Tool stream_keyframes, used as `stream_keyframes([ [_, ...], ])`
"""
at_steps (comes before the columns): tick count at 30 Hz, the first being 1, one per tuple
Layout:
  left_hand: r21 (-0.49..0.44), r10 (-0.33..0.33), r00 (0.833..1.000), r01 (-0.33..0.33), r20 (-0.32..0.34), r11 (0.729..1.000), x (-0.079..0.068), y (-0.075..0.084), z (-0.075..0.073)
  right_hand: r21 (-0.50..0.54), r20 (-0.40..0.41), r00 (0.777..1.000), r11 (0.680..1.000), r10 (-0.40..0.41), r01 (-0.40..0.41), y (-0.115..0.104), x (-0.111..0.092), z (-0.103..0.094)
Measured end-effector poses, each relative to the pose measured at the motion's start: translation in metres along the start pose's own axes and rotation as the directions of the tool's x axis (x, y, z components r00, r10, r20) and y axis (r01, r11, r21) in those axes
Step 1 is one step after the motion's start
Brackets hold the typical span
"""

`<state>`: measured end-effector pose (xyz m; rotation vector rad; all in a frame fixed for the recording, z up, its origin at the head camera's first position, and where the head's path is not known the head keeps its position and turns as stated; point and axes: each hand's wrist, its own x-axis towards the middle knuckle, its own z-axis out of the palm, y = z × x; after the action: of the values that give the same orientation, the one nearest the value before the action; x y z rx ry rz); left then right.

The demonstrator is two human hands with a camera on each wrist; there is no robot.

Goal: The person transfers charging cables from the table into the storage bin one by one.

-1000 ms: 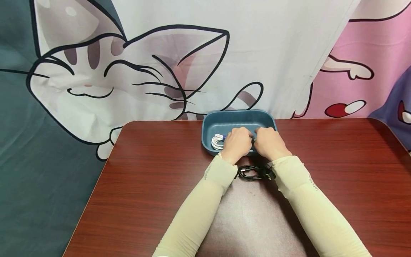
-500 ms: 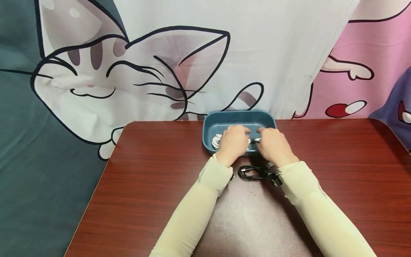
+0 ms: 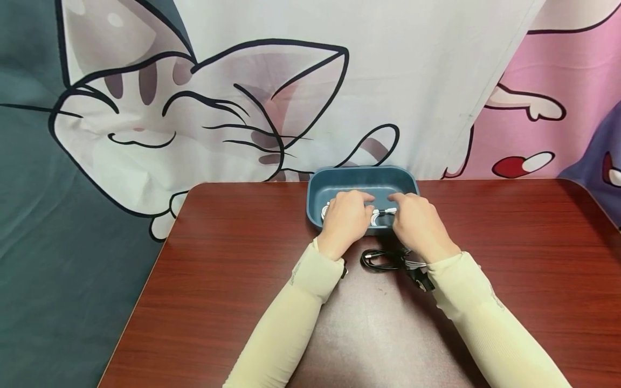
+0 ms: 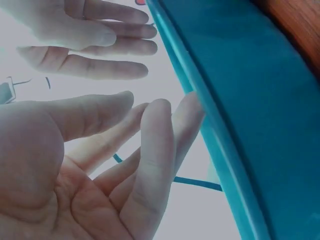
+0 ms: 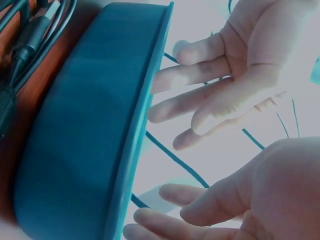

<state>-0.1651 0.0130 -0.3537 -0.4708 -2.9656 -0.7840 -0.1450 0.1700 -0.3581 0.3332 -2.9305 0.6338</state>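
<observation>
In the head view my left hand [image 3: 343,218] and my right hand [image 3: 421,221] hover side by side over a blue rectangular tray [image 3: 315,186], apart from each other. Their fingers are loose, and both wrist views show nothing held. A white cable [image 3: 390,211], bundled with a black tie, lies in the tray between the hands. More white cable [image 3: 325,210] shows at the tray's left, partly hidden by my left hand. In front of the tray, a coiled black cable [image 3: 383,268] rests on the table, and its connector [image 5: 31,39] is visible in the right wrist view.
The tray stands at the back edge of a reddish-brown wooden table [image 3: 218,269]. Behind it hangs a curtain [image 3: 412,81] printed with a cartoon cat. Small dark devices, one of them the black unit [image 3: 420,279], sit at the wrists.
The hands have drawn apart, the left moving left and the right moving right and slightly nearer. The tied white cable between them has come into view, released in the tray.
</observation>
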Motion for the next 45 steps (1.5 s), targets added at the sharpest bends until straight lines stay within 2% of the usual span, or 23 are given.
stream_keyframes([
  [6, 0.009, 0.014, 0.999, -0.014, -0.045, 1.000, -0.010, -0.001, -0.005, 0.022, -0.035, 0.999, 1.000, -0.013, 0.013, -0.003, -0.009, -0.004],
  [10, 0.006, 0.057, 0.996, -0.057, -0.076, 0.998, -0.016, -0.002, -0.008, 0.027, -0.066, 0.998, 0.999, -0.025, 0.027, -0.005, -0.015, -0.006],
  [19, -0.020, 0.092, 0.991, -0.095, -0.101, 0.995, -0.028, -0.004, -0.014, 0.028, -0.121, 0.991, 0.998, -0.055, 0.059, -0.006, -0.024, -0.007],
  [29, 0.002, 0.079, 0.992, -0.079, -0.102, 0.997, -0.040, -0.007, -0.014, 0.015, -0.135, 0.988, 0.997, -0.077, 0.080, -0.005, -0.037, -0.006],
  [33, -0.008, 0.086, 0.992, -0.087, -0.096, 0.996, -0.045, -0.007, -0.014, 0.000, -0.120, 0.990, 0.997, -0.080, 0.080, -0.004, -0.042, -0.005],
  [45, -0.004, 0.051, 0.997, -0.052, -0.057, 0.999, -0.054, -0.010, -0.012, -0.013, -0.087, 0.993, 0.997, -0.083, 0.082, -0.004, -0.052, -0.003],
])
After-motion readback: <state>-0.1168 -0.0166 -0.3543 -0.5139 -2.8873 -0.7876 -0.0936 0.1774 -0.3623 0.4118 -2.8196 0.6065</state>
